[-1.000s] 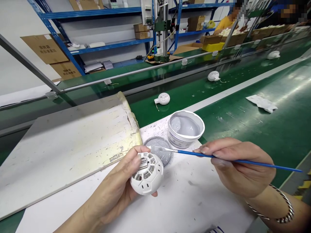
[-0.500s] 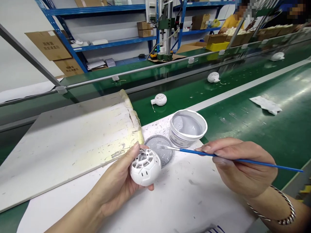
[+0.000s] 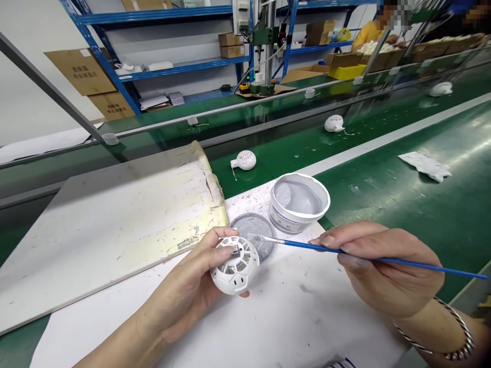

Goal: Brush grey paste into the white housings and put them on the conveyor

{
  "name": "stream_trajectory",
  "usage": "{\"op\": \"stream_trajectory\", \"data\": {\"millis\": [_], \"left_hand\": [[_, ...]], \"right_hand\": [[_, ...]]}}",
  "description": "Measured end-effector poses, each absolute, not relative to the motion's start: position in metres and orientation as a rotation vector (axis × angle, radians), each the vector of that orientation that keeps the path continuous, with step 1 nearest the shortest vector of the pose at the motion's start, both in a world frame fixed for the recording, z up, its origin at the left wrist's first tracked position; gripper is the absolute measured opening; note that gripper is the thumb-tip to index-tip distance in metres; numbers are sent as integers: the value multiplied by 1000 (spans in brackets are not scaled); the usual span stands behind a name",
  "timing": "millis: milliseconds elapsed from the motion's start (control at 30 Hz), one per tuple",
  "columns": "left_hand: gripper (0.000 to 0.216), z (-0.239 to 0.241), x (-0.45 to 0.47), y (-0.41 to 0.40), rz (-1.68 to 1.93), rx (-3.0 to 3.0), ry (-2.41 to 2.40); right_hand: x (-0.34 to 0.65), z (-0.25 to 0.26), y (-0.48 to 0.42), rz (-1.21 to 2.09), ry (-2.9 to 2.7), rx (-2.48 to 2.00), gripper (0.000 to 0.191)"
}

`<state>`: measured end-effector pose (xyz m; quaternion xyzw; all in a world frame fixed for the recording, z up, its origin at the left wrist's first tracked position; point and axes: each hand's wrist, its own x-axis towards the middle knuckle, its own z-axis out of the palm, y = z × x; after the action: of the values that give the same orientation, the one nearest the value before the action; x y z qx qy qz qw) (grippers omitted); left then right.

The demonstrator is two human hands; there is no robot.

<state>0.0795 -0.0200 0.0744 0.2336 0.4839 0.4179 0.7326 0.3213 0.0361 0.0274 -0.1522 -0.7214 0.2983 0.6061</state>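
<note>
Right now, the left hand (image 3: 184, 286) is curled around a white plastic ball with holes (image 3: 235, 266). The right hand (image 3: 383, 266) pinches a thin blue paintbrush (image 3: 303, 245), lying sideways, bristles pointing left, just beside the ball. Behind sit a gray-smeared lid (image 3: 255, 230) and an open tub (image 3: 299, 204).

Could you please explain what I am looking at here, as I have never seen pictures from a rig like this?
This view comes from a camera worn on a person's head, looking down at their own bare hands. The left hand holds a white vented ball, and the right hand holds a blue paintbrush, its bristles beside the ball. Below them lies a white sheet on a green conveyor belt, with a tub of grey paste and a grey-smeared disc on the sheet. More white balls lie farther off.
</note>
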Motion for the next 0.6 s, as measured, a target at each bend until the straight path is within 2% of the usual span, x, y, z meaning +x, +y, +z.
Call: {"op": "stream_trajectory", "data": {"millis": [233, 433, 500, 600], "left_hand": [[25, 63, 71, -23, 907, 649, 1059], [30, 55, 72, -18, 1110, 801, 1112], [34, 55, 52, -8, 1239, 909, 1220], [37, 58, -8, 10, 1446, 1181, 1665]], "right_hand": [[322, 29, 35, 713, -1666, -359, 46], [322, 28, 35, 678, -1667, -354, 43], [323, 28, 37, 646, -1646, -357, 42], [323, 31, 39, 606, -1624, -360, 41]]}}
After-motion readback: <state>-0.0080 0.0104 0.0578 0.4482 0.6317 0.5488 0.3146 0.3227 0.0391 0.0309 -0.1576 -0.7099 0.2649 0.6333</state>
